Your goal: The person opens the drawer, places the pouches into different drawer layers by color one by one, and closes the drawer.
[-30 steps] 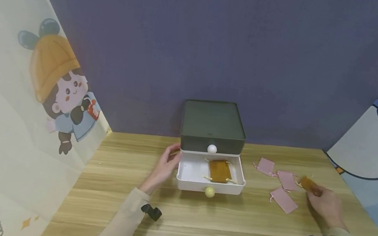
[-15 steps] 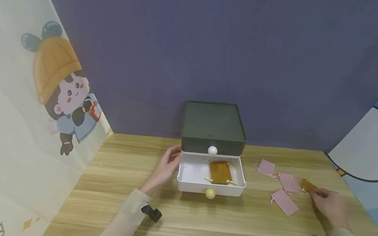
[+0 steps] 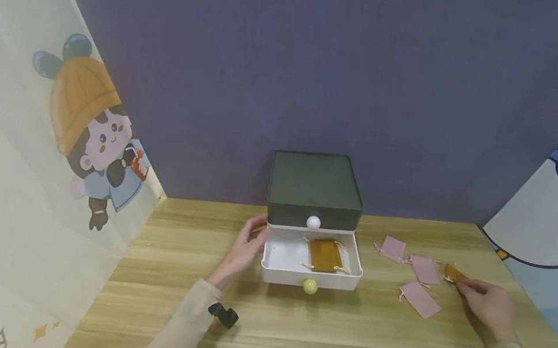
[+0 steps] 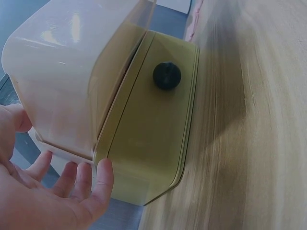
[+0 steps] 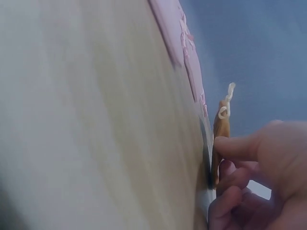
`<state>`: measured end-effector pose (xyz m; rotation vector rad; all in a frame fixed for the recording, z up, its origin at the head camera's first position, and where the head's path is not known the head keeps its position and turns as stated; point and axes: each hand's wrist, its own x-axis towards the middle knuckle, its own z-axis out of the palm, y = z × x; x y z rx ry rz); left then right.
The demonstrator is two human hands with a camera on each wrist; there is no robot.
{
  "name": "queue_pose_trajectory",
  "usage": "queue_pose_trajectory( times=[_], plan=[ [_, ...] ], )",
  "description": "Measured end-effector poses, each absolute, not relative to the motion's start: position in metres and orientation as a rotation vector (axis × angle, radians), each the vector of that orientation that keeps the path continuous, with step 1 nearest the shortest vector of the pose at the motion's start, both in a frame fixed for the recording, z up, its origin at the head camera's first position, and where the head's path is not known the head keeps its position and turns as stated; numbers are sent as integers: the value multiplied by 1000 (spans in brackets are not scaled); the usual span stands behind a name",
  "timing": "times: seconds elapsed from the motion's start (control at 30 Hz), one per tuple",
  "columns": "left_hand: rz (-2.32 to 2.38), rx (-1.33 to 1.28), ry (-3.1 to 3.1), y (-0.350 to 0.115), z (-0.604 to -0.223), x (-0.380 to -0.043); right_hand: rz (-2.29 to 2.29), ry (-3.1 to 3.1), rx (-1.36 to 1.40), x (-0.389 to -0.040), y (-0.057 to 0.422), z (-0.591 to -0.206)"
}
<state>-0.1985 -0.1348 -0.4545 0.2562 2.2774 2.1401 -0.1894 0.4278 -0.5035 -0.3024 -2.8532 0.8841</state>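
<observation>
A small drawer cabinet (image 3: 317,181) with a dark green top stands against the back wall. Its white drawer (image 3: 282,276) is pulled out. Inside that lies an orange-brown drawstring pouch (image 3: 325,255), with cords at both ends; whether several are stacked I cannot tell. My left hand (image 3: 244,248) rests against the cabinet's left side, fingertips (image 4: 103,179) touching near the seam under the white drawer. Far to the right, my right hand (image 3: 489,307) pinches another orange-brown drawstring pouch (image 5: 221,127) between thumb and fingers, just above the table. Its lower part is hidden by the fingers.
Several pink drawstring pouches (image 3: 420,299) lie on the wooden table (image 3: 341,344) between cabinet and right hand. Below the open drawer is a yellow-green drawer (image 4: 144,115) with a dark knob (image 4: 167,75), pushed in. Walls bound the table at the back and both sides.
The right hand has shifted slightly right, still pinching the orange-brown pouch. The left hand and the open drawer have stayed in place.
</observation>
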Motion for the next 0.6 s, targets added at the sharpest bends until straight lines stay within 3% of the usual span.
queue_pose_trajectory(
  times=[0.6],
  plan=[
    [2148, 247, 2281, -134, -453, -198, 953, -2842, -289, -181, 403, -488]
  ],
)
